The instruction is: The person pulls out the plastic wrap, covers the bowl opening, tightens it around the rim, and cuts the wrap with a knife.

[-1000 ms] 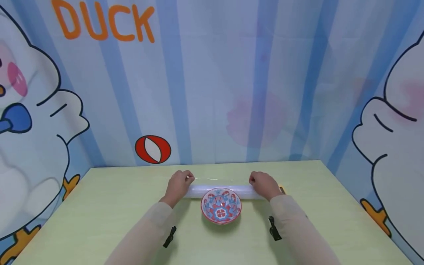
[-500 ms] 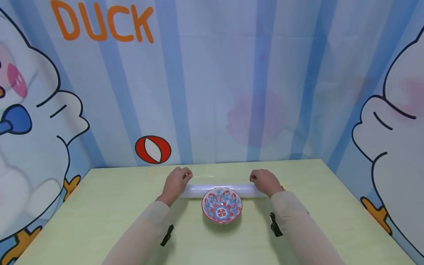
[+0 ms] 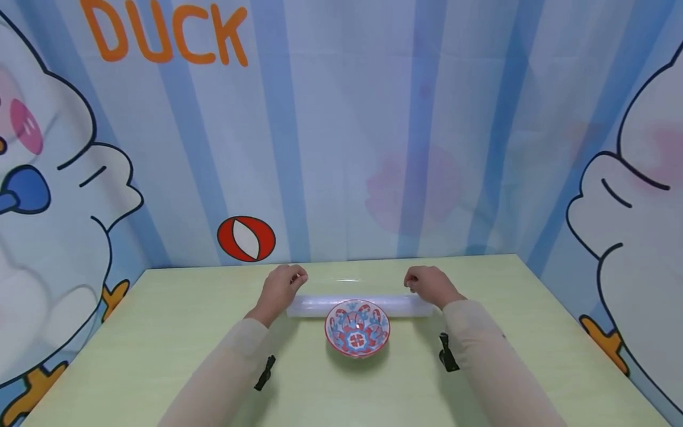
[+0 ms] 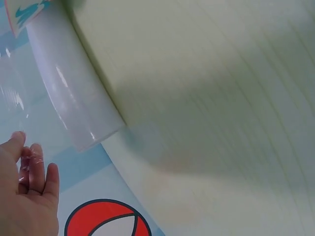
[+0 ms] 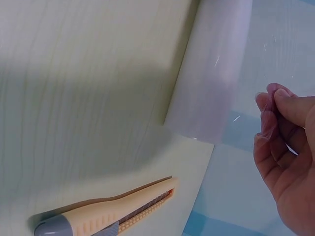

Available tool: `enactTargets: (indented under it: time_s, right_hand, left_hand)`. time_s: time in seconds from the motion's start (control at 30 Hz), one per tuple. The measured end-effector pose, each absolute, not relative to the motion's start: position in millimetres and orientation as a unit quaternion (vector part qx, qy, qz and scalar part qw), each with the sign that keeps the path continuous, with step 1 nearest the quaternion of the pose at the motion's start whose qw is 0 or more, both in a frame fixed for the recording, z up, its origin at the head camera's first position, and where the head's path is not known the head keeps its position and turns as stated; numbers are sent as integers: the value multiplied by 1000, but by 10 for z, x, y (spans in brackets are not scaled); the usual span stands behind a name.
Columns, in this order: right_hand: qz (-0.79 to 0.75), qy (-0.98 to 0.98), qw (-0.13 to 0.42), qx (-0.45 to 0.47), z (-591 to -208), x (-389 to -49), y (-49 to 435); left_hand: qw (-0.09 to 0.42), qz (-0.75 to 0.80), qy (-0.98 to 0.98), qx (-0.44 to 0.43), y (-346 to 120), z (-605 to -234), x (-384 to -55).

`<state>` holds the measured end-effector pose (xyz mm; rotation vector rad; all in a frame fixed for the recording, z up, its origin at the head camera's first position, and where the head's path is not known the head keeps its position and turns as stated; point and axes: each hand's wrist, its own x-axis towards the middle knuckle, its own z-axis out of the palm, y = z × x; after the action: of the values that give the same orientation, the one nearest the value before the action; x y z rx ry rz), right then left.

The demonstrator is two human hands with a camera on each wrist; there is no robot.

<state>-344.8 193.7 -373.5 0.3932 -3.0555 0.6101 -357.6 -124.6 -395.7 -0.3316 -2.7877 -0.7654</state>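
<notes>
A roll of cling film (image 3: 309,305) lies crosswise on the table, behind a bowl (image 3: 357,328) with a red and blue pattern. From the roll a clear sheet of film (image 5: 275,54) stretches away, its glinting edge showing between the hands in the head view. My left hand (image 3: 280,292) pinches one corner of that sheet between thumb and fingers, past the roll's left end. At the other corner my right hand (image 3: 433,286) pinches the film in the same way, with the fingertips beyond the roll. The left wrist view shows film wrinkled over the fingers (image 4: 37,164).
A box cutter (image 5: 123,209) with an orange-yellow body and grey end lies beside the roll's right end; the right hand hides it in the head view. The pale table (image 3: 176,332) ends at a striped blue backdrop (image 3: 347,148) with cartoon ducks.
Both hands have moved slightly farther from the body and a little apart. The film's edge between them now lies farther from the roll. The bowl has stayed in place.
</notes>
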Motion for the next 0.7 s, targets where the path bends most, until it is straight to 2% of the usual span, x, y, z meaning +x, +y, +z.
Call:
enactTargets:
  time_s: [0.23, 0.7]
  right_hand:
    - [198, -972, -4, 129, -3714, -3436, 1908]
    - [170, -976, -7, 134, -3565, -3421, 1905]
  left_hand:
    - [95, -261, -955, -106, -1301, -3914, -3578]
    - [90, -272, -951, -118, -1333, -3798, -3562]
